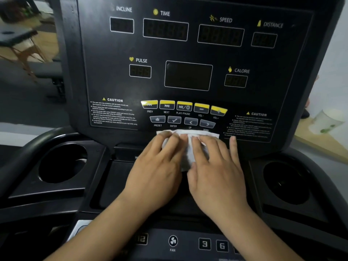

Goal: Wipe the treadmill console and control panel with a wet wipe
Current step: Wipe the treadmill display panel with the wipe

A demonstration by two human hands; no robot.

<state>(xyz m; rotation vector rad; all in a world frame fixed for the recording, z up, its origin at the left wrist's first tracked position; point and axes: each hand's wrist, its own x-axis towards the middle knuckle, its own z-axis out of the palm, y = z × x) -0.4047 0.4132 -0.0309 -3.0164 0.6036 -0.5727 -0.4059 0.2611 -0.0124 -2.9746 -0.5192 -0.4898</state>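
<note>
A white wet wipe (188,149) lies flat against the lower edge of the black treadmill console (188,53), just below the PRESET, ENTER, UP and DOWN buttons (182,121). My left hand (156,168) presses on the wipe's left part with straight fingers. My right hand (216,170) presses on its right part, fingers spread, the little finger on the bare panel. The lower control panel (188,243) with a FAN button and number keys sits under my forearms.
Round cup holders sit at the left (62,162) and right (286,183) of the tray. Yellow media buttons (184,106) run above the wipe. A black handrail (28,146) curves at the left. Floor and furniture show beyond the console's sides.
</note>
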